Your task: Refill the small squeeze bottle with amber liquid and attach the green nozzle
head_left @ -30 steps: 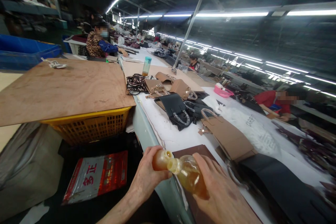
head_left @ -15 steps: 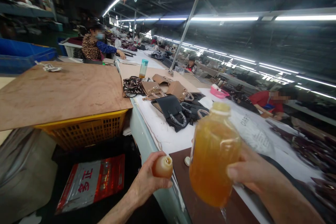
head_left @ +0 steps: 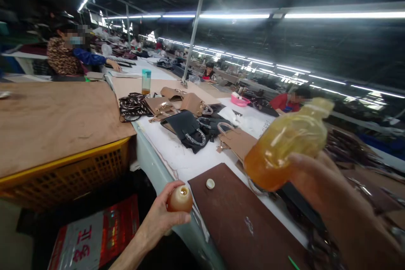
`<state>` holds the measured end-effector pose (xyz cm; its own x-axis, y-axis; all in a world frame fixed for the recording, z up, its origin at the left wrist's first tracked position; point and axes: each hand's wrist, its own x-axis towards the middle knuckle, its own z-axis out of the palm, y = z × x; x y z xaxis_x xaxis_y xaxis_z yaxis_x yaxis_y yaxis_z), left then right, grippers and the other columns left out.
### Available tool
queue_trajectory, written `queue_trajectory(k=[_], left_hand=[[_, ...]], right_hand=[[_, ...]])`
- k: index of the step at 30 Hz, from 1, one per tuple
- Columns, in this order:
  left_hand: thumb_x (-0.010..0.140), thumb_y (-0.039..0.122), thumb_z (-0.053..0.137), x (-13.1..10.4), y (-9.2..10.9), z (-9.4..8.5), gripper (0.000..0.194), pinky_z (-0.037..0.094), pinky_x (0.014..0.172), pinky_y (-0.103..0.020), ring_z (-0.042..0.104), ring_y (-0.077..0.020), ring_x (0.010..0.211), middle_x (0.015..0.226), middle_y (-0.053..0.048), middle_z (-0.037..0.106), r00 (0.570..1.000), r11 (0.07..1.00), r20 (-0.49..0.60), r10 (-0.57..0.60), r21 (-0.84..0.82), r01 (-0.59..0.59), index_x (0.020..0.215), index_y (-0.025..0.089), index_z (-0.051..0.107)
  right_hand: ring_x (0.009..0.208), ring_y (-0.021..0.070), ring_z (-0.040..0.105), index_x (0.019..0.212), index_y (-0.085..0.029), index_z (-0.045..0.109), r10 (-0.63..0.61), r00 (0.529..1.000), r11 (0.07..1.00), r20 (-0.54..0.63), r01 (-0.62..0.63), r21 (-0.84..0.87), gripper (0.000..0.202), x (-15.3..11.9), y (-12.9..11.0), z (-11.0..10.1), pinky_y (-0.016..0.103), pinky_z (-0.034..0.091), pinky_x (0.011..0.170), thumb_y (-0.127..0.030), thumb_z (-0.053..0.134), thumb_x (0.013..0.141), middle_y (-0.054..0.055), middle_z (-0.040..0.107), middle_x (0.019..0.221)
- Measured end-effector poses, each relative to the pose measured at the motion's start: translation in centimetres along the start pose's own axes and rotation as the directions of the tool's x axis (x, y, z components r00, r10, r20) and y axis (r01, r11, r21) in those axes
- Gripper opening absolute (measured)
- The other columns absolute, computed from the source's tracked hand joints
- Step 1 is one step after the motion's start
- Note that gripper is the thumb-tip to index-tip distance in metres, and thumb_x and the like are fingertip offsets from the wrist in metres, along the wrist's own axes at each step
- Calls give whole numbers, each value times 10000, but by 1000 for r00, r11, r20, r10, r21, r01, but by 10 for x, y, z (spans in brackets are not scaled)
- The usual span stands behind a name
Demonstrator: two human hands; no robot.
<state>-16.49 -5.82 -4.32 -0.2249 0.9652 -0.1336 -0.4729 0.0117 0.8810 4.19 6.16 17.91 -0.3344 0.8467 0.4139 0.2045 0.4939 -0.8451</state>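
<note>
My left hand (head_left: 161,215) is closed round a small bottle (head_left: 181,199) of amber liquid. Its open mouth faces up toward me, beside the table edge. In my right hand (head_left: 319,181) is a large clear plastic bottle (head_left: 284,147), partly filled with yellow-orange liquid. I hold it up over the table, tilted with its neck toward the upper right. A white cap (head_left: 210,184) lies on the dark brown board (head_left: 234,215) between my hands.
Black and tan handbags (head_left: 185,128) lie on the white-covered table (head_left: 158,147), near a teal-lidded cup (head_left: 146,81). A yellow crate (head_left: 79,168) under a brown board (head_left: 57,114) stands at left. Co-workers sit at left (head_left: 68,52) and right (head_left: 287,100).
The large bottle has gone from upright to tilted and moved up and right with my right hand. My view has turned right, and more of the brown board shows. The left hand keeps the small bottle.
</note>
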Motion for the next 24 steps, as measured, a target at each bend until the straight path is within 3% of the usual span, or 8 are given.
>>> queue_trajectory(k=[3, 10, 14, 18, 24], left_hand=[[447, 247, 802, 5, 7, 5, 727, 453, 699, -279, 578, -187, 768, 878, -16, 595, 998, 995, -57, -4, 94, 9, 1092, 202, 471], [448, 310, 807, 23, 18, 26, 762, 472, 753, -290, 601, -204, 807, 897, -34, 632, 994, 989, -112, 13, 148, 4, 1119, 171, 475], [439, 341, 808, 24, 12, 38, 762, 481, 769, -292, 615, -212, 822, 905, -38, 649, 994, 982, -103, -21, 184, 40, 1116, 164, 505], [430, 364, 807, 21, 2, 49, 763, 506, 738, -310, 629, -234, 805, 885, -46, 660, 991, 967, -114, -63, 240, 89, 1111, 164, 527], [408, 360, 812, 24, -14, 65, 757, 517, 746, -293, 629, -242, 842, 947, -45, 656, 990, 967, -139, -34, 246, 68, 1090, 180, 537]], right_hand=[[925, 283, 604, 1166, -208, 488, 198, 978, 956, 65, -207, 206, 566, -33, 39, -8, 417, 512, 754, -390, 649, 655, 104, 634, 1039], [1025, 265, 558, 1299, -214, 255, 405, 903, 914, -141, -397, 82, 819, -105, 128, -10, 450, 426, 912, -394, 699, 635, 110, 553, 1166], [1041, 249, 544, 1315, -230, 178, 398, 889, 915, -228, -404, 22, 861, -129, 168, -8, 463, 393, 941, -377, 687, 635, 96, 519, 1191], [1027, 242, 547, 1291, -213, 212, 365, 875, 912, -318, -404, -66, 833, -137, 191, -13, 439, 396, 935, -370, 686, 624, 85, 529, 1165], [987, 236, 556, 1257, -200, 266, 345, 851, 917, -395, -396, -53, 767, -139, 196, -15, 402, 424, 887, -370, 675, 629, 82, 546, 1132]])
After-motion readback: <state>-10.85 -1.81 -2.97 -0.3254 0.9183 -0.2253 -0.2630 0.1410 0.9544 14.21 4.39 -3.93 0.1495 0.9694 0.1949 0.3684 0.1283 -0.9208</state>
